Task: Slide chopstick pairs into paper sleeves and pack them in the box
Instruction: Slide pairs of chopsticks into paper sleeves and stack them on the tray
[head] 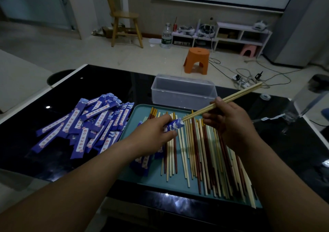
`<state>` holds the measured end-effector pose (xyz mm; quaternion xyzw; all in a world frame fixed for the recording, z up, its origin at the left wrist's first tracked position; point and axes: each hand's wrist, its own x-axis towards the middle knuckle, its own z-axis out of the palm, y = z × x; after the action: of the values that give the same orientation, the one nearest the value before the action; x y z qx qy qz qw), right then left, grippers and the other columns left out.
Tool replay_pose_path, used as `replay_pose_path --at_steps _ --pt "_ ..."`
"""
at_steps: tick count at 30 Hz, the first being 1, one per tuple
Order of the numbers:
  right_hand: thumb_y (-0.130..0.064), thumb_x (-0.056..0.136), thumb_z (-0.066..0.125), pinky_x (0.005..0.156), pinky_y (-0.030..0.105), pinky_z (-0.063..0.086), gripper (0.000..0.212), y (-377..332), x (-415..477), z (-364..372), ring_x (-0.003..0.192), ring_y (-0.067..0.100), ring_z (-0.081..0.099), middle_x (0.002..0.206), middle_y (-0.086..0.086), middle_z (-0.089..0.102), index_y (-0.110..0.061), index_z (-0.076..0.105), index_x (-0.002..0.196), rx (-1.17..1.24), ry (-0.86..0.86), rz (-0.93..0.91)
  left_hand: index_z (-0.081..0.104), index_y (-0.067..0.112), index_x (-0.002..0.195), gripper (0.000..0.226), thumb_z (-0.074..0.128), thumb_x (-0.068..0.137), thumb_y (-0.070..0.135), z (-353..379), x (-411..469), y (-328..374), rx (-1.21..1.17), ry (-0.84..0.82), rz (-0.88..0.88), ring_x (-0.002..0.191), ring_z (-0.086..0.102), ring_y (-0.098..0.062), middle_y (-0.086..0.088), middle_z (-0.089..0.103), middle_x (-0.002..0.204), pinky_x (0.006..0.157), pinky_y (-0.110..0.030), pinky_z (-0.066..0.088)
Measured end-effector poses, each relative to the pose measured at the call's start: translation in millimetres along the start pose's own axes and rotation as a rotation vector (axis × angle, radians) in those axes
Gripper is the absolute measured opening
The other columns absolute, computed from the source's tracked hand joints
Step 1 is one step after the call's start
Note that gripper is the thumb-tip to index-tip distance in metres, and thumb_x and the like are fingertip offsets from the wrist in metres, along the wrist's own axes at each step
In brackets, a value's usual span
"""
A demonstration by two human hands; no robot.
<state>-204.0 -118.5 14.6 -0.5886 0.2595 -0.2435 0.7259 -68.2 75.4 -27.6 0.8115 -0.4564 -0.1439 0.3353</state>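
Early stage, we judge. Our left hand [156, 130] grips one blue paper sleeve [173, 126] near its open end, fingers curled round it, held over the teal tray [142, 180]. Our right hand [229, 119] pinches a pale chopstick pair [231, 97] about mid-length, with the tips just at or barely inside the sleeve mouth and the far ends angled up and right toward the table edge. So this pair is at the start of insertion, with nearly its whole length outside the paper. The clear plastic box [183, 91] sits just beyond the tray, lid off, and we see nothing in it, so no packed pairs are visible. Lots left: the loose chopsticks [204, 151], mixed pale, red-brown and greenish, cover most of the tray, and a big pile of sleeves [85, 123] lies on the black table [53, 89] left of the tray, all looking flat and unfilled. Blue paper also shows below the left wrist; we can't tell whether it's the same sleeve or a spare. Remaining: push this pair in, drop it in the box, then repeat for the rest.
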Motion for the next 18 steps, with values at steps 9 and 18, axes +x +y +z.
replay_pose_path --at_steps 9,18 --pt "-0.029 0.107 0.052 0.078 0.035 0.061 0.028 3.5 0.5 5.2 0.082 0.022 0.072 0.087 0.007 0.073 -0.005 0.064 0.115 0.015 -0.002 -0.007 0.061 0.025 0.108 0.017 0.062 0.102 0.041 -2.2 0.7 1.6 -0.128 -0.002 0.051 0.064 0.049 -0.006 0.001 0.06 0.081 0.063 -0.027 0.043" --pt "-0.03 0.107 0.052 0.072 0.032 0.061 0.027 4.3 0.0 2.9 0.082 0.02 0.072 0.091 0.008 0.072 -0.007 0.064 0.113 -0.034 0.015 -0.035 0.06 0.027 0.111 0.018 0.061 0.101 0.042 -3.4 -1.1 3.2 -0.129 -0.041 0.045 0.086 0.066 -0.018 0.001 0.069 0.097 0.082 -0.047 0.056"
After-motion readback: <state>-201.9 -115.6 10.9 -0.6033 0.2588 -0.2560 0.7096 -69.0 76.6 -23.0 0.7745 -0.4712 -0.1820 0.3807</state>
